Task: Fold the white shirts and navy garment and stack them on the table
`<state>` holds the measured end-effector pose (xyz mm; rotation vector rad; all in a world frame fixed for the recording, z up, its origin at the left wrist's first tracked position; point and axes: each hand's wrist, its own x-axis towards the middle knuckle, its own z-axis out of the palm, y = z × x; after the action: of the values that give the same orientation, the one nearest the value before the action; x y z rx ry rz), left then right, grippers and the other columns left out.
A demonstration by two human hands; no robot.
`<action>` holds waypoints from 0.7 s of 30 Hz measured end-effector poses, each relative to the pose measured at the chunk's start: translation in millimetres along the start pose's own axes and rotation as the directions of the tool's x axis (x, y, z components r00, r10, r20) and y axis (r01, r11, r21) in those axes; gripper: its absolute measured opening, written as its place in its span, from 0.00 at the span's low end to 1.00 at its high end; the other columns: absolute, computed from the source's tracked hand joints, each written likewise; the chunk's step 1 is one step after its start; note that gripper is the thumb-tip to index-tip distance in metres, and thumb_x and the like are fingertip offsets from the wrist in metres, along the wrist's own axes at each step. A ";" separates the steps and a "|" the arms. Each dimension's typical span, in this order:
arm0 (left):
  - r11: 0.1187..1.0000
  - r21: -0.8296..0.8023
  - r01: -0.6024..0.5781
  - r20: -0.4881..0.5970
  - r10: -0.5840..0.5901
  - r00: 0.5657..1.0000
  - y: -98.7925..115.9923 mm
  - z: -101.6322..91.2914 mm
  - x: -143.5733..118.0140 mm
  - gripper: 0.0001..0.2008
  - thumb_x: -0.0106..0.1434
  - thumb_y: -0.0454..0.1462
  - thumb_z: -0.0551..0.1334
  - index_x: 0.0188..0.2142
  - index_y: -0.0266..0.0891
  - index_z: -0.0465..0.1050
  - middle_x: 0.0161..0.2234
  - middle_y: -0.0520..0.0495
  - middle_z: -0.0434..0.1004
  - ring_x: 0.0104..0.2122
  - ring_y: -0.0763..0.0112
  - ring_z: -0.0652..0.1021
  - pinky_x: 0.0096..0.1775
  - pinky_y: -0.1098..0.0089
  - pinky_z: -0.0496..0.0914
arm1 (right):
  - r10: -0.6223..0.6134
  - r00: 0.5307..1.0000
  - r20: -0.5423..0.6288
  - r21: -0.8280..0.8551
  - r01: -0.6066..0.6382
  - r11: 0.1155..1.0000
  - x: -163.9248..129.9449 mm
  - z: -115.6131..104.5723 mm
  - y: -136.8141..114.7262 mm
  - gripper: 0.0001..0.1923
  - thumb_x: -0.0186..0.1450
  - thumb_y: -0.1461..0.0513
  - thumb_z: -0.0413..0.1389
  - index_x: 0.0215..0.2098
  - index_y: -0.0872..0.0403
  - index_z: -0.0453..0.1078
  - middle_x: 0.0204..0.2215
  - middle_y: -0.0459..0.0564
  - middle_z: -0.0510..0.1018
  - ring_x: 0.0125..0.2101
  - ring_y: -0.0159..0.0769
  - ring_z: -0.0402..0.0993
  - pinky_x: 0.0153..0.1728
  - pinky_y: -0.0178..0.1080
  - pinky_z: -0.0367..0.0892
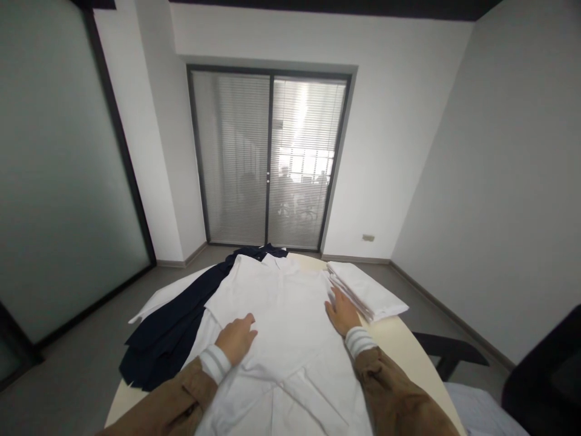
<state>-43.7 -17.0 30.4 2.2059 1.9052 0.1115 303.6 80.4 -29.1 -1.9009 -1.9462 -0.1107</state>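
A white shirt (281,309) lies spread flat on a pale round table (408,345). My left hand (236,339) rests palm down on its left side, fingers apart. My right hand (341,312) lies flat on the shirt's right edge, fingers spread, close to a stack of folded white garments (367,290). Neither hand grips anything. Both arms wear brown sleeves with white striped cuffs.
Dark navy garments (172,333) lie piled to the left of the white shirt, over another white cloth (154,303). A dark chair (449,354) stands at the right of the table. Sliding glass doors with blinds (270,160) are straight ahead.
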 end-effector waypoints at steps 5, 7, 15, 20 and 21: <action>0.999 -0.026 0.037 0.031 -0.036 0.999 -18.1 -6.1 -7.3 0.15 0.67 0.43 0.56 0.50 0.41 0.68 0.45 0.39 0.79 0.47 0.55 0.79 0.46 0.63 0.68 | 0.015 0.999 -0.028 0.046 -0.014 0.999 -5.3 -3.4 2.8 0.31 0.69 0.54 0.44 0.66 0.62 0.54 0.59 0.63 0.68 0.58 0.46 0.67 0.58 0.43 0.58; 0.999 -0.034 0.025 0.096 -0.022 0.995 -26.4 -9.3 -13.0 0.20 0.62 0.45 0.60 0.51 0.39 0.67 0.45 0.38 0.79 0.47 0.52 0.79 0.46 0.62 0.68 | 0.100 0.995 -0.003 -0.017 -0.100 0.995 -5.2 -6.2 1.9 0.31 0.69 0.54 0.44 0.66 0.61 0.55 0.55 0.63 0.73 0.54 0.48 0.70 0.55 0.45 0.60; 0.960 -0.248 -0.129 0.251 0.192 0.949 -66.2 -23.3 -20.5 0.20 0.55 0.41 0.61 0.47 0.40 0.68 0.36 0.47 0.76 0.38 0.59 0.77 0.39 0.68 0.66 | 0.206 0.978 0.022 -0.070 -0.204 0.976 -5.0 -13.8 2.2 0.24 0.68 0.58 0.44 0.60 0.57 0.65 0.52 0.58 0.75 0.50 0.45 0.72 0.51 0.41 0.61; 0.968 -0.227 -0.108 0.270 0.170 0.948 -73.7 -24.7 -15.9 0.15 0.54 0.42 0.60 0.41 0.41 0.69 0.32 0.50 0.72 0.35 0.61 0.75 0.35 0.69 0.62 | 0.175 0.983 0.056 -0.077 -0.170 0.982 -6.7 -14.2 2.0 0.25 0.70 0.56 0.43 0.62 0.52 0.64 0.53 0.58 0.74 0.50 0.45 0.71 0.51 0.42 0.61; 0.972 -0.208 -0.105 0.285 0.163 0.944 -73.5 -25.9 -15.6 0.14 0.53 0.42 0.61 0.39 0.41 0.68 0.32 0.50 0.72 0.35 0.61 0.75 0.34 0.69 0.62 | 0.166 0.984 0.063 -0.083 -0.160 0.984 -6.8 -13.9 1.9 0.25 0.70 0.55 0.43 0.62 0.52 0.64 0.53 0.58 0.73 0.51 0.45 0.70 0.52 0.42 0.60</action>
<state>-122.5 -19.5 41.0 2.0855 1.5164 -0.0201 308.6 69.5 -19.1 -2.1332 -1.8456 -0.0739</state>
